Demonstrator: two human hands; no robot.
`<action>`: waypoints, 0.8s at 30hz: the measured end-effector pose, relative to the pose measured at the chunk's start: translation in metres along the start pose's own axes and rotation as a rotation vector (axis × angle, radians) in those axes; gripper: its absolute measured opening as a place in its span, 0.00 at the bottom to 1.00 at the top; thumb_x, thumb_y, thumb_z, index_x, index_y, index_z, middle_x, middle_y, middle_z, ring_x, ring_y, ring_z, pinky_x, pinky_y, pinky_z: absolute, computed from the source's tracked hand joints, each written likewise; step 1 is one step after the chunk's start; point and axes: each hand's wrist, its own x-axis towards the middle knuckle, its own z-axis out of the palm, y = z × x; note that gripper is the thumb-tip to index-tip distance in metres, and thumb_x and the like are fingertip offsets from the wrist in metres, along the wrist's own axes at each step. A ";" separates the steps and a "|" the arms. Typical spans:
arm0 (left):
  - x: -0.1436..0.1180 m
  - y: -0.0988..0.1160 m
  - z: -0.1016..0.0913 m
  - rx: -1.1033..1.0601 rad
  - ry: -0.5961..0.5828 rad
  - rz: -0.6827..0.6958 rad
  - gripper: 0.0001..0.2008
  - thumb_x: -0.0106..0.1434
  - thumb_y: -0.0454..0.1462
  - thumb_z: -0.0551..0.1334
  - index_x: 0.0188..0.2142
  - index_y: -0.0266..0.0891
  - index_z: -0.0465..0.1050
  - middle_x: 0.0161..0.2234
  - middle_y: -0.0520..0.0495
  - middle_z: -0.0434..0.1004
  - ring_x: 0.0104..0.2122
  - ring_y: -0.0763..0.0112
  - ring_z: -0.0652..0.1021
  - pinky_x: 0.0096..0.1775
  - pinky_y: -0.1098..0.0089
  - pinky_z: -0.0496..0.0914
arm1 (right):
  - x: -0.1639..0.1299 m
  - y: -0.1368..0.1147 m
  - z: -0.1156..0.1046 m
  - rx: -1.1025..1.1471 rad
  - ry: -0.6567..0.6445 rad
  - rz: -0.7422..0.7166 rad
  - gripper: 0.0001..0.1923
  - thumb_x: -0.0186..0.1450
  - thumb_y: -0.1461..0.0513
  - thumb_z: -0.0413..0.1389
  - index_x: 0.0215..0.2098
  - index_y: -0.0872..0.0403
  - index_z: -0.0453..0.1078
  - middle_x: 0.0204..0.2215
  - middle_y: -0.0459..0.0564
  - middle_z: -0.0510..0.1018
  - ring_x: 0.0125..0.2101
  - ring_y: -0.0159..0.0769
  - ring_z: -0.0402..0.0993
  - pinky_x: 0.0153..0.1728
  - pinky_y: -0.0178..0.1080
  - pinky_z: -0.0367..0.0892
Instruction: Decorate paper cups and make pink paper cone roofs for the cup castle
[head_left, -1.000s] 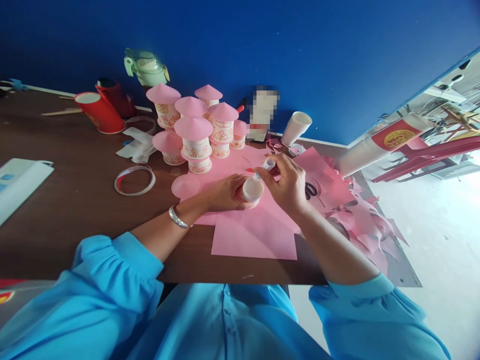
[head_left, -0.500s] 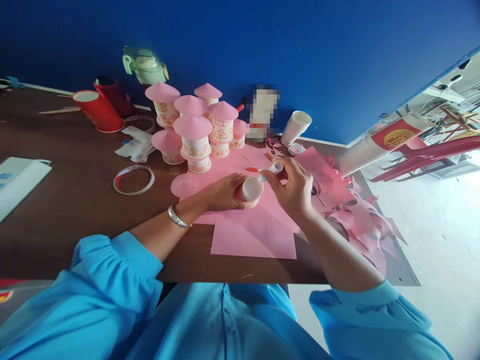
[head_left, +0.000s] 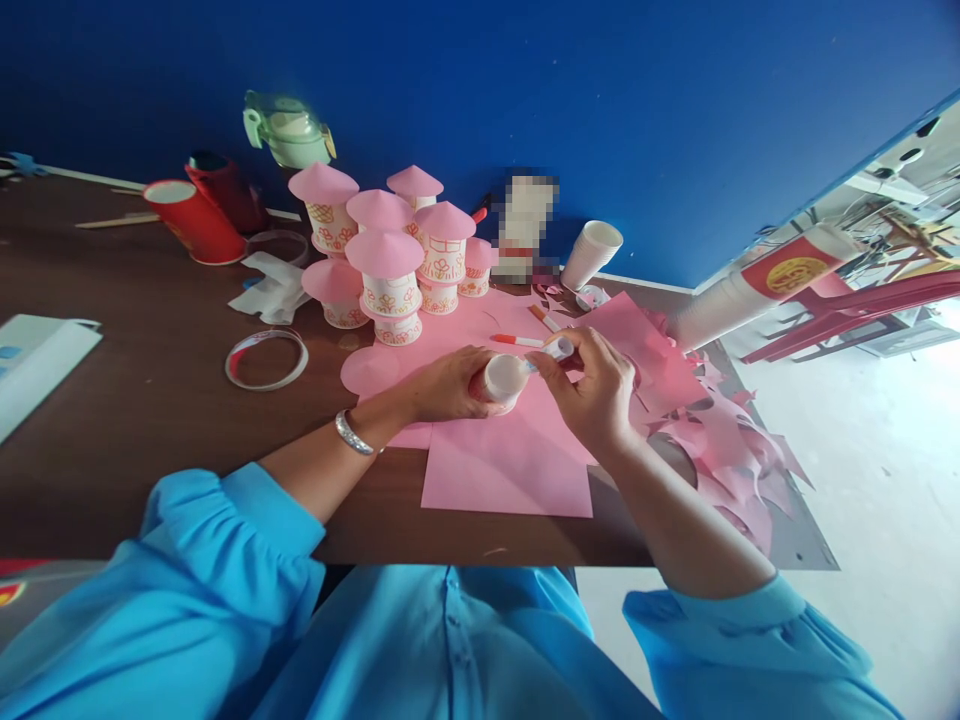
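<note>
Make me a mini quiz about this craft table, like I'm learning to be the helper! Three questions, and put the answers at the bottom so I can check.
1. True or false: the right hand is holding a paintbrush.
2. Pick one. What colour are the cone-shaped roofs on the little towers?
A) blue
B) pink
C) green
3. Fill in the gap: the left hand grips a small ____.

Key:
1. False; it holds a small white tube.
2. B
3. cup
</note>
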 end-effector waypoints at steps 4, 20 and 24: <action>0.001 0.002 -0.001 0.014 -0.016 -0.036 0.25 0.57 0.44 0.74 0.52 0.40 0.76 0.53 0.40 0.83 0.52 0.52 0.82 0.56 0.51 0.76 | 0.002 0.006 0.001 0.031 0.015 0.049 0.13 0.71 0.52 0.62 0.32 0.49 0.70 0.26 0.43 0.76 0.24 0.33 0.72 0.28 0.37 0.70; 0.000 0.003 -0.002 0.016 -0.030 -0.068 0.26 0.57 0.45 0.74 0.53 0.40 0.76 0.53 0.39 0.83 0.51 0.51 0.82 0.55 0.50 0.75 | -0.008 0.008 -0.003 0.131 0.022 0.114 0.11 0.71 0.53 0.62 0.35 0.50 0.70 0.28 0.44 0.78 0.25 0.33 0.76 0.29 0.37 0.71; 0.000 0.003 -0.002 0.016 -0.025 -0.031 0.26 0.58 0.43 0.73 0.55 0.40 0.75 0.53 0.40 0.83 0.52 0.53 0.82 0.55 0.53 0.76 | -0.008 0.003 -0.004 0.112 0.011 0.042 0.11 0.71 0.53 0.62 0.35 0.49 0.71 0.27 0.44 0.79 0.26 0.34 0.75 0.30 0.38 0.72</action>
